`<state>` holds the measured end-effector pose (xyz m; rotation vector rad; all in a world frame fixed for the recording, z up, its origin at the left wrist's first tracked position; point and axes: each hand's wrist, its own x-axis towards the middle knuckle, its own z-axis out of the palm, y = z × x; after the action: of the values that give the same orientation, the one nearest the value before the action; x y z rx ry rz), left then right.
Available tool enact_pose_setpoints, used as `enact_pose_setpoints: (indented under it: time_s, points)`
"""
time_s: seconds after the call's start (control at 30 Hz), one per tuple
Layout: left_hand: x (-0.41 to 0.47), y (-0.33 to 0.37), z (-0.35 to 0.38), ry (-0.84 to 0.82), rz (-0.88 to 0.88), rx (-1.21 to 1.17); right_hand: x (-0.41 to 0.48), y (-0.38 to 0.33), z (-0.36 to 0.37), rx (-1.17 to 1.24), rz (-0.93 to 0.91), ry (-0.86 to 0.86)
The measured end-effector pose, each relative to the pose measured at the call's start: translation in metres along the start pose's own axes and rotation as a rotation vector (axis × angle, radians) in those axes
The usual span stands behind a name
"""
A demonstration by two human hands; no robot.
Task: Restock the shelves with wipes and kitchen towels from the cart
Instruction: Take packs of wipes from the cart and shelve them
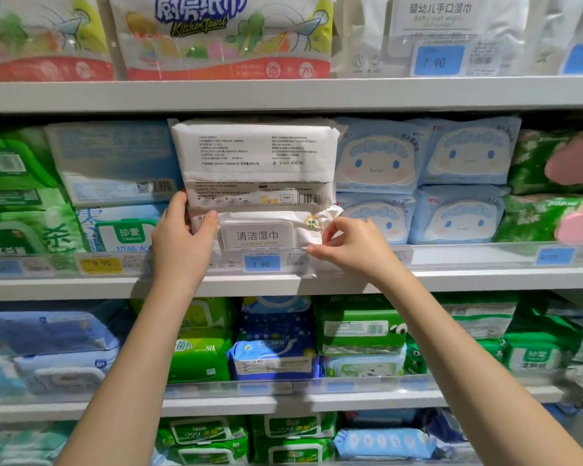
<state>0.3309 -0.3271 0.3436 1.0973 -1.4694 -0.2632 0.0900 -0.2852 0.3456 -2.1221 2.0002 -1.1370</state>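
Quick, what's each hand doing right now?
Left hand: grips upper white wipes pack, lower left corner.
Right hand: pinches right end of lower cleaning wipes pack.

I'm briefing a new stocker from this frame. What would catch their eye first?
Two white wipes packs stacked centrally on the shelf: the upper pack shows its printed back, the lower pack its lidded front. The left hand grips the lower pack's left end; the right hand pinches its right end.

White wipes packs [256, 163] with black print, pale blue cartoon-face packs [421, 153], green packs [17, 183]
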Motion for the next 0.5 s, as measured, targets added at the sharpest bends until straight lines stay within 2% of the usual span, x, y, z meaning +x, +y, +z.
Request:
enact_pose_setpoints:
  time_s: [0.3, 0.5]
  points:
    - [0.003, -0.002, -0.003, -0.024, -0.018, 0.006, 0.006, -0.012, 0.002, 0.09, 0.172, 0.062]
    - [-0.001, 0.0, -0.003, -0.022, 0.011, 0.02, 0.011, -0.015, -0.002, 0.127, 0.263, 0.011]
